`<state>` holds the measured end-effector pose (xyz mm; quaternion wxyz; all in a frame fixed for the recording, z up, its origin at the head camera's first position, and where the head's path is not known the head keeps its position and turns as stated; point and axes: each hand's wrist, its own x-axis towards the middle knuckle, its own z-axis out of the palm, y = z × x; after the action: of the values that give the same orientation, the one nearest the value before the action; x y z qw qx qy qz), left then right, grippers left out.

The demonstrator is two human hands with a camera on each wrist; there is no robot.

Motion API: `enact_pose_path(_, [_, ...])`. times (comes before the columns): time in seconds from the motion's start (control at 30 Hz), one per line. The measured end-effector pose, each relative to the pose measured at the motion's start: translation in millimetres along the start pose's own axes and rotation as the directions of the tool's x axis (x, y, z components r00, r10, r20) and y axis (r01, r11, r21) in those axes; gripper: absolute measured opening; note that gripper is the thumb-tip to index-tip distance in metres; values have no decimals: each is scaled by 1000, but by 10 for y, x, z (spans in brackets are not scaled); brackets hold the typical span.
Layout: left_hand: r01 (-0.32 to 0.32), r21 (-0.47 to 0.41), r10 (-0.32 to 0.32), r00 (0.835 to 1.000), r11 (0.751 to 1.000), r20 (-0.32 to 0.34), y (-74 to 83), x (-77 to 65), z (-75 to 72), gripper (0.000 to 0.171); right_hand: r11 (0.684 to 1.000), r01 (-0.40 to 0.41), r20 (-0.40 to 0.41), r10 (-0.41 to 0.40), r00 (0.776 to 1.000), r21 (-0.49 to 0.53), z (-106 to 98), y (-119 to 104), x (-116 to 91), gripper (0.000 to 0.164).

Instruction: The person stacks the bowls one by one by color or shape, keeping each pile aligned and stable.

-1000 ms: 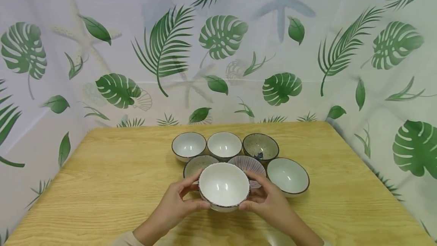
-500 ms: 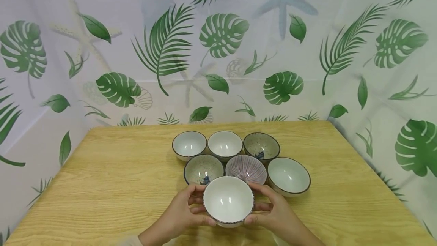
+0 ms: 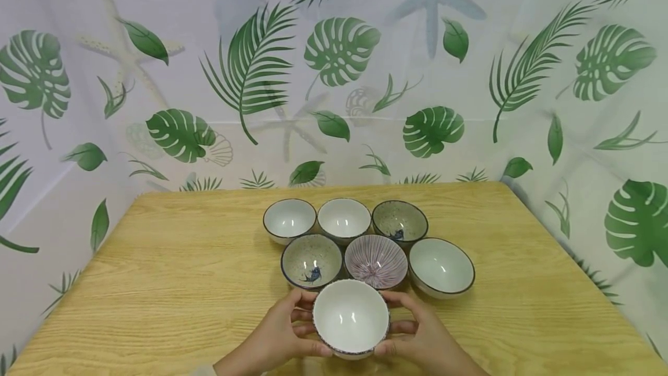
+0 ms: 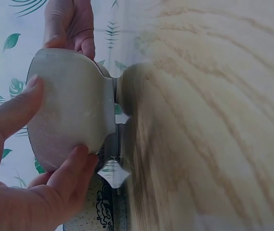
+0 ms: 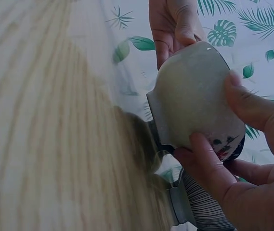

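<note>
A white bowl [image 3: 351, 315] with a dark speckled rim is held between both hands in front of the other bowls. My left hand [image 3: 284, 329] grips its left side, thumb near the front and fingers curled round behind. On the opposite side my right hand [image 3: 420, 329] grips it the same way. Seen from the right wrist, the bowl [image 5: 194, 96] has a red flower with dark leaves on its outer wall, and its foot is close over the table. From the left wrist, the outer wall of the bowl [image 4: 74, 106] looks plain, with the thumb and fingers on it.
Behind stand two rows of bowls: a bluish-white bowl [image 3: 289, 219], a white bowl [image 3: 344, 219] and a speckled brown bowl [image 3: 407, 219]; then a speckled blue-motif bowl [image 3: 310, 254], a purple-striped bowl [image 3: 376, 257] and a pale green bowl [image 3: 442, 266]. A leaf-patterned sheet [image 3: 209, 62] surrounds the wooden table [image 3: 182, 271].
Both hands have brought the white bowl toward the person and slightly right. The speckled blue-motif and purple-striped bowls behind it now show more fully.
</note>
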<state>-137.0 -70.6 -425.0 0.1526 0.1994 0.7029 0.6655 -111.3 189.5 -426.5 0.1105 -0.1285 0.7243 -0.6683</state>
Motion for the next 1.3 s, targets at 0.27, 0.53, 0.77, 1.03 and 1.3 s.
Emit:
enact_pose_path(0.27, [-24, 10, 24, 1000, 1000, 20, -28, -15, -29, 70, 1000, -25, 27, 24, 999, 9, 23, 44, -3, 75])
enact_pose_path(0.53, [-24, 14, 24, 1000, 1000, 2, -45, -38, -56, 73, 997, -70, 42, 69, 997, 23, 47, 35, 25, 79])
enact_pose_path(0.77, [-21, 16, 21, 1000, 1000, -6, -67, -38, -44, 72, 998, -55, 49, 54, 997, 24, 45, 36, 37, 78])
enact_pose_path(1.03, [-35, 61, 33, 999, 998, 39, -55, -33, -50, 73, 999, -40, 68, 37, 997, 32, 29, 59, 35, 78])
enact_pose_path(1.3, [17, 106, -26, 996, 994, 81, -57, -70, -111, 69, 995, -97, 68, 95, 993, 28, 43, 63, 32, 78])
